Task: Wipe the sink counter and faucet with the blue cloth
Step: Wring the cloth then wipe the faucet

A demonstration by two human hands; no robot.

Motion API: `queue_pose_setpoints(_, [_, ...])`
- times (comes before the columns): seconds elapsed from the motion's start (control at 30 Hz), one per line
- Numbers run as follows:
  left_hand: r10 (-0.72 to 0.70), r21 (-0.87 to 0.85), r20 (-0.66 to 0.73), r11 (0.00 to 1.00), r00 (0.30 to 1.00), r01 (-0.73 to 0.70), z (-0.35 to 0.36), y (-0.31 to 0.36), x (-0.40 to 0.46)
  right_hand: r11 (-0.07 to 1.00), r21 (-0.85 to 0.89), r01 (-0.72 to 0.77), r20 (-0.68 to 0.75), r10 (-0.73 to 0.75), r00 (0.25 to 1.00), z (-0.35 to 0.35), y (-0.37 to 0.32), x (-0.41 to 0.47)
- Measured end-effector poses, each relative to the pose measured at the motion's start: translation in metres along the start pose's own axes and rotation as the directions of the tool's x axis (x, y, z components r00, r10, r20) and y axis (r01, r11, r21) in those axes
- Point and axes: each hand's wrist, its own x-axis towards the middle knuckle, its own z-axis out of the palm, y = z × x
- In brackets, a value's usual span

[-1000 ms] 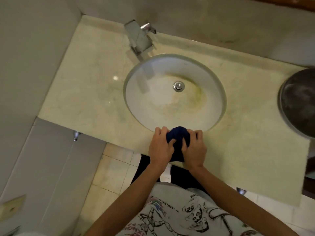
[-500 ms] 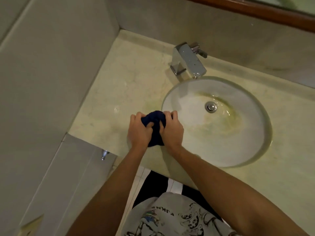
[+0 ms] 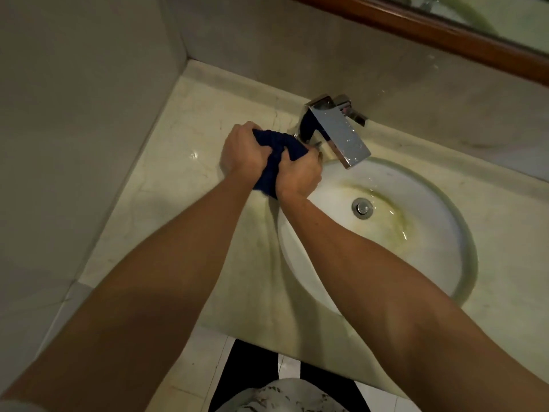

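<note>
A bunched dark blue cloth (image 3: 277,148) is pressed on the pale marble counter (image 3: 184,185), just left of the chrome faucet (image 3: 338,135). My left hand (image 3: 245,150) grips the cloth's left side. My right hand (image 3: 298,173) grips its right side, fingertips close to the faucet's base. Most of the cloth is hidden under both hands. The faucet's flat spout reaches out over the round white sink (image 3: 439,257), which has yellowish stains around its chrome drain (image 3: 362,208).
A tiled wall (image 3: 74,99) closes the counter on the left and another runs behind the faucet. A wood-framed mirror edge (image 3: 430,31) sits above at the back. The counter's front edge (image 3: 267,341) overhangs the white floor tiles.
Both hands carried the cloth from the counter's front edge, leftward around the sink rim, then back to the faucet's base. The view swung left and closer.
</note>
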Motion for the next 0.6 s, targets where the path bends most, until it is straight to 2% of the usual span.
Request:
queue_pose_setpoints(0.13, [0.018,0.089,-0.068,0.996,0.998,-0.012,0.004,-0.001,-0.010,0.999,0.038,-0.034,-0.013,0.035,0.999,-0.002,0.001,0.000])
queue_pose_setpoints(0.2, [-0.007,0.079,-0.115,0.997,0.993,0.016,0.009,0.004,-0.018,0.997,0.070,-0.018,-0.011,0.019,1.000,-0.008,0.005,0.004])
queue_pose_setpoints(0.33, [-0.077,0.006,-0.139,0.997,0.987,0.078,0.033,0.019,-0.043,0.990,0.142,0.015,0.034,-0.020,0.999,-0.032,0.027,0.019])
queue_pose_setpoints(0.47, [-0.210,-0.113,-0.185,0.975,0.960,0.191,0.062,0.023,-0.068,0.930,0.359,-0.074,0.101,0.040,0.994,-0.052,0.042,0.033])
queue_pose_setpoints(0.6, [-0.339,-0.258,-0.171,0.922,0.925,0.290,0.081,0.039,-0.079,0.950,0.313,-0.006,0.086,-0.022,0.996,-0.063,0.050,0.043])
